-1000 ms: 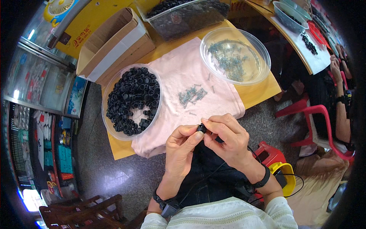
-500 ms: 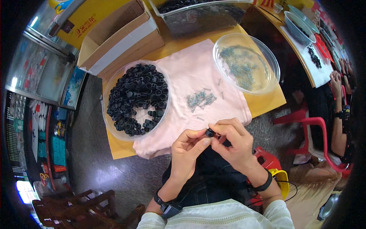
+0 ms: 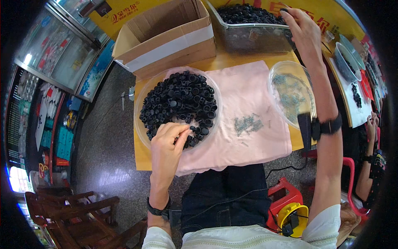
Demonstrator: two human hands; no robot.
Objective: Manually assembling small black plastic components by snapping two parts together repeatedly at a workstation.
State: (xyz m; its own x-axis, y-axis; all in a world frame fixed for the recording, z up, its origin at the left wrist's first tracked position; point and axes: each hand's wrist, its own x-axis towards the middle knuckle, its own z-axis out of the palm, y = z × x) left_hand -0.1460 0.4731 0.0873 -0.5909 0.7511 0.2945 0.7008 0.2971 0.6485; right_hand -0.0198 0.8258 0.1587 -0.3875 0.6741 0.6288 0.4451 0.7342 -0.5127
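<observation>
My left hand [image 3: 166, 140] reaches into the near side of a round clear tub [image 3: 143, 135] heaped with small black plastic caps [image 3: 176, 97]. Its thumb and fingers pinch together at one of these caps. My right hand [image 3: 304, 34] is stretched out to the far right, over the rim of a clear rectangular bin [image 3: 253, 39]. Between its fingertips is a small black cap [image 3: 284, 10], partly covered by the fingers. The bin holds many black pieces [image 3: 246, 14].
Small clear-looking pins [image 3: 248, 124] lie on a pink cloth [image 3: 232, 89] covering the yellow table. My right forearm partly hides a round clear lid-like tray [image 3: 282, 68] of pins. An open cardboard box [image 3: 170, 47] stands behind the tub. At right, another person's hand [image 3: 373, 124] shows.
My hands have parted from the black piece they held together. The left went to the tub of caps, the right out to the far bin. The whole view has shifted.
</observation>
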